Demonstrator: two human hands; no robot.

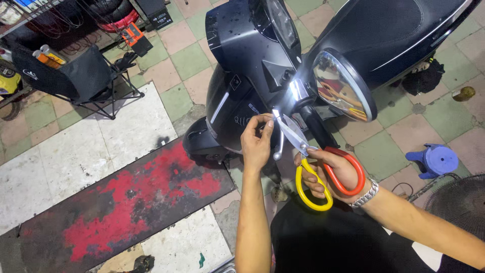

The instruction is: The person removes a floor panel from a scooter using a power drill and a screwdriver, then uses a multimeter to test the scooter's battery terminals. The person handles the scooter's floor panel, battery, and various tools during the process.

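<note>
The scissors (308, 162), one loop red and one yellow, sat in my right hand (328, 174), fingers closed through the loops, blades slightly parted and tips up at the scooter's handlebar (303, 101). My left hand (256, 144) pinched something small beside the tips. A round mirror (341, 86) hung just above; a blue stool (435, 160) stood well apart.

Around us the floor (192, 60) was laid in green and pink tiles, with a worn red and black mat (121, 207) running beside pale slabs (96, 146). We saw a black folding chair (76, 76) standing at upper left, near an orange device (134, 36). A small blue plastic stool (435, 160) sat at right, just above a dark fan grille (461, 202).
</note>
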